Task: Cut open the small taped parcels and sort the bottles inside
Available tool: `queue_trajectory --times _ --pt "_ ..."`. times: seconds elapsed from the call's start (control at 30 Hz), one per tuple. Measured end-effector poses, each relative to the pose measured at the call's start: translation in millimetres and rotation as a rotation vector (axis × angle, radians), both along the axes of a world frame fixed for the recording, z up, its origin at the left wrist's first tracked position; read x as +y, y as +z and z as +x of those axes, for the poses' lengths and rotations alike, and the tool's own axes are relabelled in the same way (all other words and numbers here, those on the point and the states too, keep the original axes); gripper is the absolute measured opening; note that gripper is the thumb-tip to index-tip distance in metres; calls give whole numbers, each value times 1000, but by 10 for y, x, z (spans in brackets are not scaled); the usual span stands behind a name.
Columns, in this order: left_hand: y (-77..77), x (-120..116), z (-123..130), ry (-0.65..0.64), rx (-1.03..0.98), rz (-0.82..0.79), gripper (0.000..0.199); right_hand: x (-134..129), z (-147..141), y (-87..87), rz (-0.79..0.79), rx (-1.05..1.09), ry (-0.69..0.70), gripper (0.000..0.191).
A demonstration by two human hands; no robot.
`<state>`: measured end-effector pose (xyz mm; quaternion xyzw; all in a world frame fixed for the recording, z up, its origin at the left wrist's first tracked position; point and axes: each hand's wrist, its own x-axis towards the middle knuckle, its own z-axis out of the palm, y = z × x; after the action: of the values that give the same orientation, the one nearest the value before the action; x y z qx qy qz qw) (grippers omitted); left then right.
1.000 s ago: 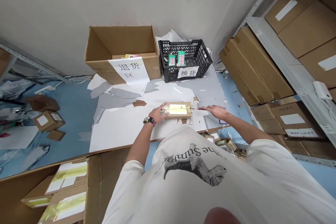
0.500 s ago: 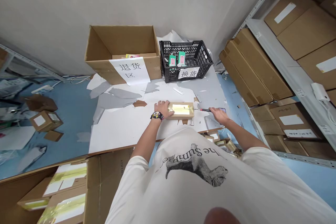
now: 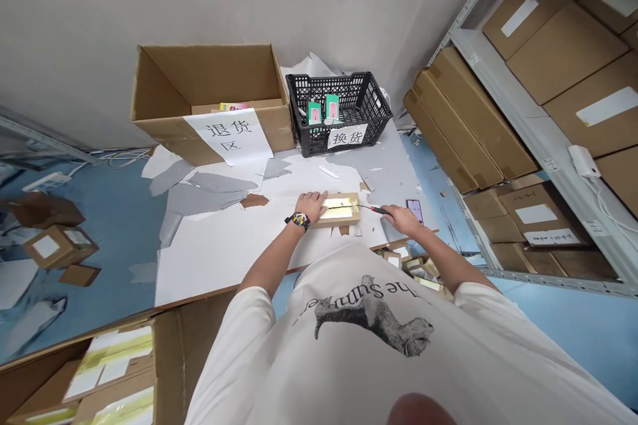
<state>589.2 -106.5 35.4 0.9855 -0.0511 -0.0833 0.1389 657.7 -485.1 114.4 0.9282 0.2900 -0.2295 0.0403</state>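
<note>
Left hand now covers more of the taped carton's left end than a second ago, clamped there on the desk; right hand grips a slim tool, apart from it. Carton seems better braced.

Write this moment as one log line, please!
Left hand: on small box | Right hand: holding red-and-black tool, thin end at box | Nearby: black crate, phone

White-topped table, centre: open carton, upper left; black crate, upper centre; taped box, centre; phone, right.
</note>
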Motion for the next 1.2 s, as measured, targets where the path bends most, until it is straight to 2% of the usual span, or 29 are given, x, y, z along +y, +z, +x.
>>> queue_trajectory --times 0.1,0.17,0.3,0.37,0.43,0.57,0.67,0.77,0.9,1.1,1.2 --pt "-52 14 -95 30 -27 -38 65 -135 144 105 10 -7 23 48" --pt "-76 42 -143 67 -36 -45 65 -371 250 177 -3 -28 -3 44" --pt "-101 69 -138 102 -49 -47 66 -951 327 248 50 -56 -155 49" --pt "-104 -1 -58 96 -67 -59 70 -1079 260 212 97 -59 -226 53" --pt "-100 -144 72 88 -73 -89 76 -1016 143 124 161 -52 -249 55" --pt "-87 -486 328 67 -16 -147 70 -514 -88 -76 280 -26 -151 52" --pt "-91 -612 381 63 -10 -127 63 -133 -169 -110 257 -39 -89 51" --pt "-89 -628 337 29 -50 -99 62 95 -174 -62 173 -56 -49 52" --pt "-91 -618 300 -3 -84 -86 60 222 -129 -56 60 -83 -2 57" --pt "-173 -594 329 -31 -123 -95 59 281 -70 -253 -28 -146 23 64" --pt "-203 -576 333 -49 -132 -103 59 289 -44 -298 -37 -129 35 64"
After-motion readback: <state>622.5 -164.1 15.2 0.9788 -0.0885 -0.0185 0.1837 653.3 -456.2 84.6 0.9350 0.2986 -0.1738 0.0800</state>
